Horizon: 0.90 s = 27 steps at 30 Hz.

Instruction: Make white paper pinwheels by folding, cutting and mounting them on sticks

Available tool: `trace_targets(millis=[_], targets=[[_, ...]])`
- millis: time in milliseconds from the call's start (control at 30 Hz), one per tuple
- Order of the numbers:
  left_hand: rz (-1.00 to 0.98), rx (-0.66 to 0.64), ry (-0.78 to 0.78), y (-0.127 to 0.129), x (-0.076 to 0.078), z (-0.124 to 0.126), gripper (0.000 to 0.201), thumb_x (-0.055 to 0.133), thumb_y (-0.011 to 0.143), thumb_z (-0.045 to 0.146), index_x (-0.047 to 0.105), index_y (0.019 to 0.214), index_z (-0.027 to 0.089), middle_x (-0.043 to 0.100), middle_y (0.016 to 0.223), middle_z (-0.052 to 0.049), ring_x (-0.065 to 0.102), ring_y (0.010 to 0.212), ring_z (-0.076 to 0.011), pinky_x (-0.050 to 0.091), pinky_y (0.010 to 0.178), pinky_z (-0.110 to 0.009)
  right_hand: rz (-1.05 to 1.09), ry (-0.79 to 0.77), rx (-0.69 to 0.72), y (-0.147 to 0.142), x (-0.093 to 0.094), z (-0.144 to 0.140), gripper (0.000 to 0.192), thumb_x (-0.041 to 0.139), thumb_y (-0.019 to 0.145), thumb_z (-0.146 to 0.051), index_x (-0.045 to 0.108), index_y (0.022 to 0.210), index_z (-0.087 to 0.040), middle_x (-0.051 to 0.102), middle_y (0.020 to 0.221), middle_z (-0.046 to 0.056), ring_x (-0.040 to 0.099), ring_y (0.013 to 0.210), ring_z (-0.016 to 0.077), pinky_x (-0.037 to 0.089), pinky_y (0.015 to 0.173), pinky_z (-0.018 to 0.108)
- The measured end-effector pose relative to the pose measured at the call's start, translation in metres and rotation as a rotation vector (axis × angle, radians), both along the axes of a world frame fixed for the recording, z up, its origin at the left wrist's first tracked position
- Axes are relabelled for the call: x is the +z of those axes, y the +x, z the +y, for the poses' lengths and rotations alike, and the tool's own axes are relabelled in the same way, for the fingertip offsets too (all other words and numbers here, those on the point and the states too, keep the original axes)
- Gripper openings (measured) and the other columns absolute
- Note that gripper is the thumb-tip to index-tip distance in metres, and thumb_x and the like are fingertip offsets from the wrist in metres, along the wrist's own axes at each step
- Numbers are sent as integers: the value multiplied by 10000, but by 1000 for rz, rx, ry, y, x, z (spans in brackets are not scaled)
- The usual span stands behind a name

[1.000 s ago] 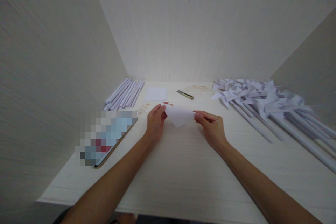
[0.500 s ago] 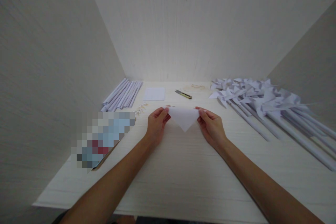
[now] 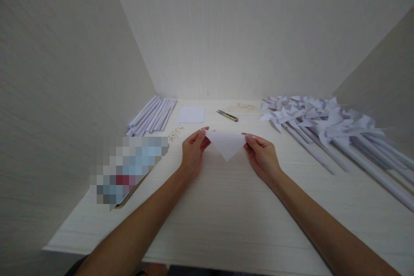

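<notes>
Okay, left hand (image 3: 193, 151) and right hand (image 3: 263, 155) pinch the white triangular paper (image 3: 226, 143) by its left and right corners, nearer than the yellowish-handled metal snips (image 3: 231, 117); probably light, creases easily, so corner holds suit.

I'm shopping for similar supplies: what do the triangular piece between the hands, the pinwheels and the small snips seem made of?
Triangular piece: probably thin, matte white paper, with straight edges and no shine.
Pinwheels: likely matte white paper too, judging by creased, pointed vanes.
Small snips: dark blades, probably metal; the yellowish handle could be painted metal or plastic, too small to tell.
</notes>
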<state>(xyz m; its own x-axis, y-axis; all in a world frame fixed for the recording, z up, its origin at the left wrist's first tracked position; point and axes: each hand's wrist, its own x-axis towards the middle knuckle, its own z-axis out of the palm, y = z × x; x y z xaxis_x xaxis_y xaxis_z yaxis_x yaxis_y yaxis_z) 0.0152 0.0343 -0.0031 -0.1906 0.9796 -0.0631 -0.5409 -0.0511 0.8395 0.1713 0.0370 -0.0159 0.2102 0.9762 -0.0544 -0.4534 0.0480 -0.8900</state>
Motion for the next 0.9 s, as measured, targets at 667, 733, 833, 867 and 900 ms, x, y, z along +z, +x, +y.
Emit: trace_targets(millis=[667,733,833,867,900], targets=[[34,14,125,-2,3,0,148,684,593,285,680,647,147,673,748,-40,577,719,-119,440,773,-289,51,-14,39,2,-1,0,204,770,471,-312,685,605,-184,650,664,10,554,605,94,488,541,201],[60,19,141,-3,1,1,151,680,599,292,684,646,149,674,742,-39,578,723,-120,441,760,-283,51,-11,48,2,-1,0,209,770,477,-321,685,609,-183,649,655,8,557,609,93,490,541,194],[128,29,182,-5,-1,2,153,669,616,303,691,661,159,677,742,-34,577,726,-119,439,744,-277,70,-32,63,2,0,0,211,773,475,-316,682,603,-176,648,637,3,557,604,84,488,539,174],[156,34,198,-6,-2,2,151,666,621,304,693,666,162,678,741,-32,576,727,-120,439,741,-278,85,-44,67,2,0,0,215,778,464,-311,680,596,-173,646,629,0,554,595,78,485,534,163],[183,41,213,-7,-2,2,149,664,625,303,695,669,165,678,741,-31,575,728,-121,438,741,-280,103,-57,69,2,1,0,220,784,450,-306,678,586,-170,644,620,-4,551,586,71,480,526,150]])
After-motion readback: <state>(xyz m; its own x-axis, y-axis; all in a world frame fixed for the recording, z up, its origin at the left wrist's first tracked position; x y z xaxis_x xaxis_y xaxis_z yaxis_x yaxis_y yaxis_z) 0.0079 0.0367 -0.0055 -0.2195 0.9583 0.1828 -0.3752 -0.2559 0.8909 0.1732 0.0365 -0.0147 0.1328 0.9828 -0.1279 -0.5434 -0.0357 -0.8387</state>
